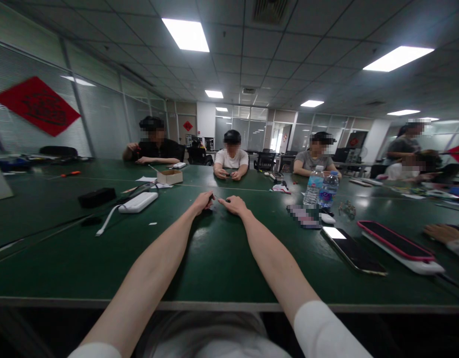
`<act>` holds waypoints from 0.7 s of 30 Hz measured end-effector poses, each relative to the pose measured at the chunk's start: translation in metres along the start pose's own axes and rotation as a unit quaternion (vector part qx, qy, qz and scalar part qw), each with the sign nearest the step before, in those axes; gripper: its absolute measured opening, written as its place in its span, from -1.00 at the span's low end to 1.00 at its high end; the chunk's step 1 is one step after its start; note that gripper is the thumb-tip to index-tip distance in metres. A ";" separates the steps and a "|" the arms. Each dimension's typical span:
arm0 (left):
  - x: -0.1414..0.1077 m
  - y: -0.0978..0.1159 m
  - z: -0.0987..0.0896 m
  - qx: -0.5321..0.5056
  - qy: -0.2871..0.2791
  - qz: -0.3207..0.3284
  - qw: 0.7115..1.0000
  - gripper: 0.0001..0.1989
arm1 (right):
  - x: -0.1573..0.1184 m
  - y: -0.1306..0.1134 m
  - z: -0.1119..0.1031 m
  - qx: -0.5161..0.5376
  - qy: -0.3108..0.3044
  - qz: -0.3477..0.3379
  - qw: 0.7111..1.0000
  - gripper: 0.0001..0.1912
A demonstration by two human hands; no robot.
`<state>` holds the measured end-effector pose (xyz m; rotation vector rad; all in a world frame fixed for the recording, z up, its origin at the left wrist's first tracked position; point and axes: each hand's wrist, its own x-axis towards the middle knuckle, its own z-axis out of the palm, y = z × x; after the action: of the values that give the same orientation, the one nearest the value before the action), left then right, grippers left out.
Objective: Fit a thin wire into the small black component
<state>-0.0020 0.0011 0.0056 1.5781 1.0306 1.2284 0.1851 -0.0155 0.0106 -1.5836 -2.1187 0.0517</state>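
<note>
1. Currently, my left fingers and right fingers are resting bent, facing across a narrow gap over the tabletop.
2. A small dark thing is showing at the left ones; whether either set is pinching, I cannot tell.
3. Its direction and long axis are escaping me, too small to read.

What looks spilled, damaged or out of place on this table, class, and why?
I see no clear spill or damage, and the two bottles stand upright. One mild oddity: a small white scrap lies by itself on the green table, between the white device and the left forearm, like stray litter.
</note>
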 end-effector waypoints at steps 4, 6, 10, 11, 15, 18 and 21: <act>0.001 0.001 0.002 0.010 -0.017 -0.005 1.000 -0.65 | -0.002 -0.003 -0.002 -0.003 0.003 0.002 1.000 -0.27; 0.001 0.003 0.003 0.013 -0.023 -0.010 1.000 -0.66 | -0.003 -0.005 -0.003 0.002 0.005 0.009 1.000 -0.28; -0.001 0.006 0.006 0.019 -0.031 -0.019 0.999 -0.67 | -0.004 -0.005 -0.004 0.014 0.010 0.017 1.000 -0.31; -0.001 0.007 0.006 0.020 -0.031 -0.021 0.999 -0.67 | -0.004 -0.005 -0.004 0.017 0.009 0.018 1.000 -0.31; -0.003 0.009 0.008 0.024 -0.028 -0.030 0.999 -0.67 | -0.004 -0.005 -0.005 0.022 0.012 0.022 0.999 -0.31; -0.004 0.010 0.008 0.026 -0.027 -0.033 0.999 -0.67 | -0.004 -0.006 -0.005 0.020 0.011 0.025 0.999 -0.31; -0.004 0.010 0.008 0.028 -0.027 -0.030 0.999 -0.67 | -0.004 -0.006 -0.006 0.024 0.005 0.024 0.999 -0.31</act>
<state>0.0062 -0.0072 0.0129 1.6022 1.0783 1.1183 0.1829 -0.0227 0.0160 -1.6039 -2.0555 0.1101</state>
